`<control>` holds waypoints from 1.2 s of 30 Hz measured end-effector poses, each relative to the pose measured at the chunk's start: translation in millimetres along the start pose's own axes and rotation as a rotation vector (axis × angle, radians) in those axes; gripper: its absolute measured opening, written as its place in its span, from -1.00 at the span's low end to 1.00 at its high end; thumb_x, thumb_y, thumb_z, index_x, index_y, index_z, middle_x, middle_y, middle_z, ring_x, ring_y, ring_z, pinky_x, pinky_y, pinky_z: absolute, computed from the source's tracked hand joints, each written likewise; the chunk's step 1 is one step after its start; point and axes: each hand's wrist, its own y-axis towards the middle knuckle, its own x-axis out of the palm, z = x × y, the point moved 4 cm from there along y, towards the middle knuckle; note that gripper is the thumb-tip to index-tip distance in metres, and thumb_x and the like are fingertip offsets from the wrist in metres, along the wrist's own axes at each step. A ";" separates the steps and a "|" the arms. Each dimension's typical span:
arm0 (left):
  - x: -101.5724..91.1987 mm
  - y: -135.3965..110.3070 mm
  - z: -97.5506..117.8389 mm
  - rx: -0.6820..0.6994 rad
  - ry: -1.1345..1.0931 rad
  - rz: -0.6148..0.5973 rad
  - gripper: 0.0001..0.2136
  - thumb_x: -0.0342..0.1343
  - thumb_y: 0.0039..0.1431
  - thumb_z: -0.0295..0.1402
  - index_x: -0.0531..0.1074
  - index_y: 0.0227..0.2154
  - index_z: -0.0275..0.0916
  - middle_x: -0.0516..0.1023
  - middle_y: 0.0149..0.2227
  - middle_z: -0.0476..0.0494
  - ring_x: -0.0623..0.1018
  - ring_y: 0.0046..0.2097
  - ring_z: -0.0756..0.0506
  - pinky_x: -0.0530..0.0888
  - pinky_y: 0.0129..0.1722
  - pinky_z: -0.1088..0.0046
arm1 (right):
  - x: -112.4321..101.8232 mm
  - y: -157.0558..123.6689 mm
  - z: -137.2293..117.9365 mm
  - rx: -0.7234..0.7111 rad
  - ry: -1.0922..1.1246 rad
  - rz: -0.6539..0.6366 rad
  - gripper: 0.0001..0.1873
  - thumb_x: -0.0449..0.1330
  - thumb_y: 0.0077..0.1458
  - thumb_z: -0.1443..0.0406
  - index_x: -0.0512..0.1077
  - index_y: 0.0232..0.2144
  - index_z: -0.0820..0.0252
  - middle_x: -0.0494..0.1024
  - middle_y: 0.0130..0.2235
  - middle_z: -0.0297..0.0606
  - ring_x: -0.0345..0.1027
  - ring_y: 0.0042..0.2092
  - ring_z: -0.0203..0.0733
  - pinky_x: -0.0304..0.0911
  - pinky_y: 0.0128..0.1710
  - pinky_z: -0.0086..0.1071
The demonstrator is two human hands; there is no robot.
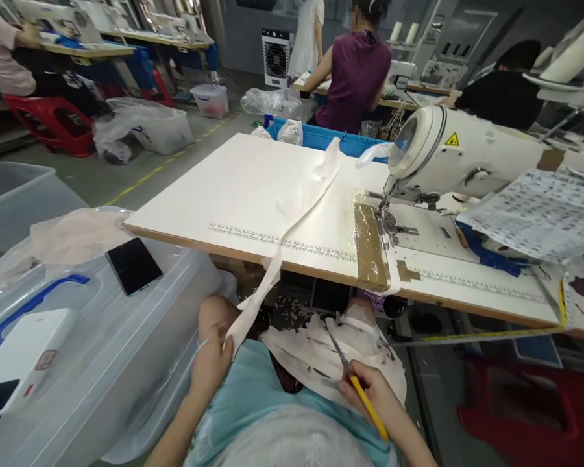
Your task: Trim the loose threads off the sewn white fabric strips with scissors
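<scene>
At the near left, a clear plastic storage bin with a blue handle bears a black phone on its lid, a white box nearer still, and a crumpled pale bag at its far edge. Just right of the bin, the left hand is closed, pinching the near end of a long white fabric strip between thumb and fingers, low over the lap. The strip rises from that hand, passes over the near edge of the white sewing table, and runs far and right across the tabletop, crossing a printed ruler along the table's near edge. Below the table, on the lap, lies a heap of white fabric pieces. The right hand is closed around yellow-handled thread snips, whose blades point far and left over the heap; whether they touch the cloth is hard to say. On the right of the table stands a white sewing machine, with brown tape beside its needle and a printed sheet draped at the far right. Far off, a person in a purple top sits at another table.
</scene>
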 end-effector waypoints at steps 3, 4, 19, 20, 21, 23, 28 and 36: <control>3.5 -35.9 15.8 0.081 -0.062 -0.301 -0.56 -0.11 0.19 -0.04 0.40 -0.07 -0.26 0.51 -0.40 -0.19 0.45 -0.40 -0.18 0.39 -0.34 0.29 | 5.9 0.2 -2.0 0.004 -0.009 -0.028 -0.51 0.23 0.06 -0.09 0.22 -0.51 0.18 0.19 -0.53 -0.44 0.04 -0.47 -0.32 -0.02 -0.48 -0.46; 10.4 -50.9 31.3 0.112 -0.171 -0.475 -0.52 -0.14 0.23 -0.01 0.38 0.01 -0.24 0.53 -0.32 -0.21 0.48 -0.36 -0.17 0.42 -0.32 0.30 | 5.2 1.0 -5.2 -0.002 -0.016 -0.028 -0.52 0.23 0.07 -0.08 0.22 -0.50 0.18 0.19 -0.52 -0.43 0.04 -0.46 -0.32 -0.02 -0.48 -0.45; 46.1 -66.3 142.7 0.398 -0.254 -0.659 -0.64 0.08 0.22 -0.09 0.39 -0.55 -0.25 0.37 -0.34 -0.07 0.38 -0.50 0.05 0.30 -0.50 0.49 | -16.3 -1.0 -30.6 0.019 -0.079 -0.100 -0.45 0.06 0.16 -0.19 0.20 -0.47 0.17 0.18 -0.47 -0.40 0.04 -0.41 -0.28 -0.01 -0.43 -0.42; 47.5 -63.4 142.2 0.424 -0.223 -0.614 -0.65 0.09 0.22 -0.09 0.43 -0.53 -0.25 0.37 -0.30 -0.08 0.37 -0.47 0.05 0.29 -0.49 0.49 | -18.5 2.2 -32.3 0.020 -0.107 -0.121 -0.45 0.05 0.17 -0.18 0.19 -0.47 0.16 0.18 -0.47 -0.40 0.05 -0.41 -0.28 -0.01 -0.42 -0.41; 47.4 -60.7 141.7 0.470 -0.171 -0.545 -0.66 0.09 0.22 -0.09 0.46 -0.52 -0.25 0.36 -0.26 -0.10 0.35 -0.45 0.05 0.28 -0.47 0.48 | -20.6 5.6 -33.8 0.020 -0.139 -0.144 -0.46 0.05 0.18 -0.17 0.18 -0.46 0.16 0.19 -0.47 -0.40 0.05 -0.41 -0.28 -0.02 -0.42 -0.41; 45.7 -57.1 139.9 0.540 -0.080 -0.445 -0.66 0.07 0.24 -0.11 0.47 -0.52 -0.26 0.37 -0.15 -0.13 0.33 -0.43 0.07 0.29 -0.43 0.47 | -23.8 13.1 -35.6 0.020 -0.203 -0.189 -0.47 0.06 0.19 -0.16 0.16 -0.47 0.15 0.19 -0.47 -0.40 0.04 -0.41 -0.27 -0.02 -0.42 -0.40; 49.1 -57.7 131.3 0.258 -0.336 -0.775 -0.60 0.00 0.27 -0.02 0.38 -0.47 -0.26 0.56 -0.31 -0.19 0.53 -0.45 -0.01 0.42 -0.47 0.49 | -24.4 32.0 -40.4 0.003 -0.273 -0.279 -0.47 0.10 0.16 -0.16 0.16 -0.47 0.14 0.19 -0.47 -0.40 0.04 -0.41 -0.26 -0.02 -0.44 -0.39; 46.6 -54.1 123.9 -0.087 -0.671 -0.884 -0.57 0.30 0.00 0.02 0.44 -0.41 -0.32 0.62 -0.47 -0.17 0.65 -0.36 -0.13 0.50 -0.48 0.54 | -17.6 51.4 -53.3 -0.027 -0.269 -0.501 -0.42 0.13 0.12 -0.19 0.12 -0.52 0.14 0.09 -0.49 -0.43 -0.06 -0.44 -0.31 -0.11 -0.49 -0.42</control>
